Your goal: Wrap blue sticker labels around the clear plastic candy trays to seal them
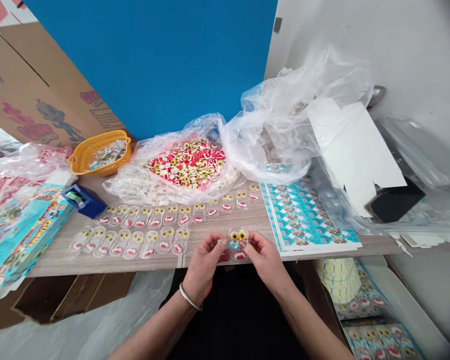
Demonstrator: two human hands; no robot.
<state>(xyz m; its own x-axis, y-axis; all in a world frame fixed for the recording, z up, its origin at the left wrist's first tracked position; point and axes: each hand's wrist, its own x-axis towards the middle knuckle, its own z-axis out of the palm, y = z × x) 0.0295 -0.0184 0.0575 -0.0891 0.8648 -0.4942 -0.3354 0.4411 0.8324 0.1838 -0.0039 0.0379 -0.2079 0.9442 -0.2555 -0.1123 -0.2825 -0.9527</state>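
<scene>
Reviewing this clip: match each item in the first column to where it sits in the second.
Items:
1. Yellow plastic basket
2. Blue tape dispenser
3. Metal bangle
4. Printed blue card sheets

Places:
A. Around the left wrist
B. On the table's right side, in front of a crumpled clear bag
C. At the table's back, left of the bag of sweets
D. Between the printed box and the rows of clear blisters

Pairs: 1-C, 2-D, 3-A, 4-B

I see a smooth wood-grain laminate table, glossy clear plastic blisters, a polished metal bangle, matt cardboard, crinkled plastic bag, glossy paper sheets
</scene>
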